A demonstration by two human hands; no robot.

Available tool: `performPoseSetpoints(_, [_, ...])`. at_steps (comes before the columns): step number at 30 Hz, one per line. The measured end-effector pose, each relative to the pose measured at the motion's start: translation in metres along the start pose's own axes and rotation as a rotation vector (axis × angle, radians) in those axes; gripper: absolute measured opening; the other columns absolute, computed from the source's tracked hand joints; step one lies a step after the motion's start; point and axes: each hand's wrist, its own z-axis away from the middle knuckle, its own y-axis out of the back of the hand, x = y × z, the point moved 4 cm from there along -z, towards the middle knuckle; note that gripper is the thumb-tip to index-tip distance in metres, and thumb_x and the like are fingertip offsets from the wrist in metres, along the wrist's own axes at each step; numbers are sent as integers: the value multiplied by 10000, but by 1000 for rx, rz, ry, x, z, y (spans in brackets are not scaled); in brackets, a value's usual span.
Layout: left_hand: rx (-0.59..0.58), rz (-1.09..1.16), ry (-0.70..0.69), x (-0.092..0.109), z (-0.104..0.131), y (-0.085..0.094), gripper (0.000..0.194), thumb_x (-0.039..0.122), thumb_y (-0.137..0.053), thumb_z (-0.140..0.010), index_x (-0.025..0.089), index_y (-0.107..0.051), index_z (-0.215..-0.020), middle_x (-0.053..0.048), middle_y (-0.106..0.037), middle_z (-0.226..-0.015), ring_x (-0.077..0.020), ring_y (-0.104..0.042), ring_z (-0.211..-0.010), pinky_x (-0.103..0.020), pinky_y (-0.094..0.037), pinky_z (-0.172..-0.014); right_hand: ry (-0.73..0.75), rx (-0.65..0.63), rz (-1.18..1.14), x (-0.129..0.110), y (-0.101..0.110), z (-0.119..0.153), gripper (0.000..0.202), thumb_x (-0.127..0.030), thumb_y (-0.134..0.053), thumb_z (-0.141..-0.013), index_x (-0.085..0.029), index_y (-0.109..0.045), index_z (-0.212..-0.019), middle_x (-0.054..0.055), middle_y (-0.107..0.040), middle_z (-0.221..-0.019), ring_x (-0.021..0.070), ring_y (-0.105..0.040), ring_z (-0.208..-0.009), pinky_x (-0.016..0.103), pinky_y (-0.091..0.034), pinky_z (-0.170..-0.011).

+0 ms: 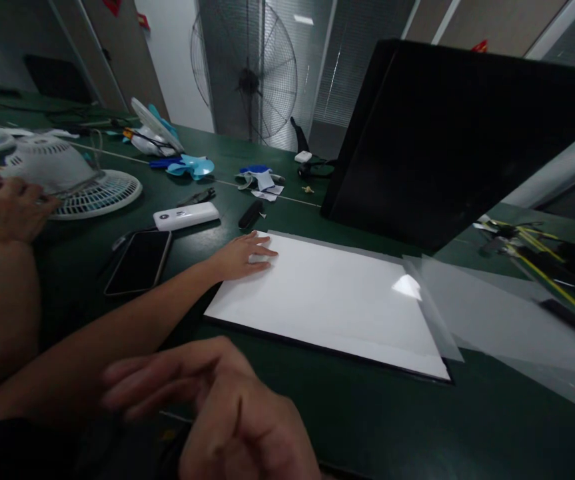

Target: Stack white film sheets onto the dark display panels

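My left hand [244, 257] lies flat with spread fingers on the left back corner of a white rectangular sheet [327, 293]. The sheet rests on a thin, dark-edged panel on the table. Nearer the camera, my right hand [217, 407] is raised in front of the panel's left part, slightly blurred, its fingers loosely bent and pointing left, with nothing visible in them. Clear film sheets [487, 307] overlap the panel's right edge and spread to the right.
Another person's hand [7, 207] touches a white fan part [52, 160] at the left. A phone [138, 263], a white device [186, 216] and a small black object [250, 214] lie left of the panel. Behind it stands a large black screen [447, 140] on the green table [357, 427].
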Motion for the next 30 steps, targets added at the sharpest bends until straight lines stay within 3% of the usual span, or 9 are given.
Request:
performPoseSetpoints(3, [13, 3, -9, 0, -1, 0, 445, 500, -553, -991, 335, -652, -1393, -25, -437, -1626, -311, -355, -1529, -538, -216, -1274, -61, 267, 4, 8, 7, 21, 270, -484, -561, -1012, -259, -711, -999, -43, -416, -1545, 312, -247, -1509, 599, -264, -1241])
performPoseSetpoints(6, [3, 17, 22, 1, 0, 2, 418, 435, -571, -980, 327, -666, -1372, -17, -453, -1617, -308, -353, -1530, -537, -239, -1269, -289, 228, 99, 47, 13, 67, 259, -308, -447, -1057, -247, -698, -1054, 5, -425, -1539, 295, -267, -1502, 676, -283, -1206])
performPoseSetpoints(11, [18, 1, 61, 12, 2, 12, 383, 396, -547, -968, 242, -741, -1260, -50, -516, -1571, -309, -441, -1479, -474, -330, -1245, -675, -65, 354, 181, 50, 164, 558, -580, -453, -1006, -231, -607, -1414, 70, -399, -1563, 347, -295, -1485, 646, -295, -1209])
performPoseSetpoints(13, [47, -53, 82, 16, 4, 17, 377, 423, -509, -975, 223, -783, -1138, -56, -572, -1522, -305, -528, -1412, -451, -401, -1203, -832, -70, 408, 233, 75, 190, 590, -563, -409, -995, -162, -641, -1362, 129, -510, -1461, 354, -454, -1378, 598, -371, -1176])
performPoseSetpoints(15, [76, -106, 115, 18, 7, 21, 381, 454, -489, -973, 237, -796, -1036, -40, -631, -1460, -295, -603, -1335, -439, -470, -1143, -899, -22, 449, 266, 96, 204, 626, -530, -343, -1022, -77, -639, -1339, 200, -515, -1432, 400, -439, -1378, 608, -334, -1183])
performPoseSetpoints(18, [97, -122, 126, 19, 8, 25, 332, 451, -516, -950, 254, -780, -911, -18, -697, -1368, -277, -666, -1245, -419, -525, -1072, -945, 39, 437, 283, 111, 212, 670, -519, -250, -1071, -29, -570, -1399, 245, -492, -1437, 386, -462, -1365, 529, -369, -1164])
performPoseSetpoints(23, [157, -103, 175, 16, 6, 28, 287, 414, -547, -933, 225, -717, -799, -60, -728, -1296, -289, -672, -1213, -424, -538, -1043, -1031, 51, 325, 283, 104, 224, 643, -565, -285, -1070, -102, -581, -1404, 210, -566, -1368, 330, -607, -1209, 440, -510, -1005])
performPoseSetpoints(27, [174, -92, 203, 12, 6, 26, 322, 433, -522, -964, 193, -719, -1048, -120, -652, -1405, -295, -625, -1282, -437, -488, -1111, -1081, 117, 225, 283, 102, 227, 636, -608, -359, -1049, -141, -604, -1404, 202, -578, -1355, 328, -605, -1213, 439, -523, -973])
performPoseSetpoints(30, [143, -59, 201, 8, 7, 21, 477, 491, -525, -976, 161, -639, -1301, -155, -563, -1505, -308, -541, -1388, -451, -429, -1170, -1186, 156, 178, 285, 103, 229, 648, -655, -419, -1018, -185, -615, -1419, 219, -648, -1202, 341, -671, -1054, 468, -548, -836])
